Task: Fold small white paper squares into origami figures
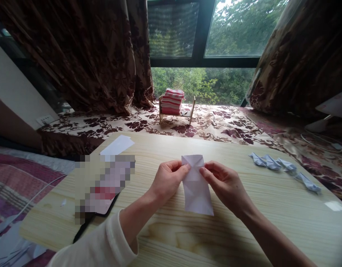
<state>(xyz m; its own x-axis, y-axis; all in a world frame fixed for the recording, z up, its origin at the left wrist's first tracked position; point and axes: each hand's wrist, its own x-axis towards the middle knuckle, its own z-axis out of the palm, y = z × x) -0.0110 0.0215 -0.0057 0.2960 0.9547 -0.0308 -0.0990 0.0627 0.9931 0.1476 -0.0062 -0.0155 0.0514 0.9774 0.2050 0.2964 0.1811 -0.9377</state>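
A creased white sheet of paper (198, 196) is held up over the wooden table, its long side running toward me. Crossing fold lines show near its far end. My left hand (170, 178) pinches the left edge between thumb and fingers. On the opposite edge, my right hand (225, 183) grips the sheet the same way, thumb on top. Several folded paper pieces (272, 163) lie in a slanting row on the table to the right of my right hand.
Blank paper strips (117, 145) lie at the table's (159, 148) far left. Below them is a phone-like device (109, 200), partly pixelated. Behind the table, a small wooden rack (192, 113) with folded striped cloths (171, 102) stands on the flowered window seat. A white scrap (334, 206) lies at right.
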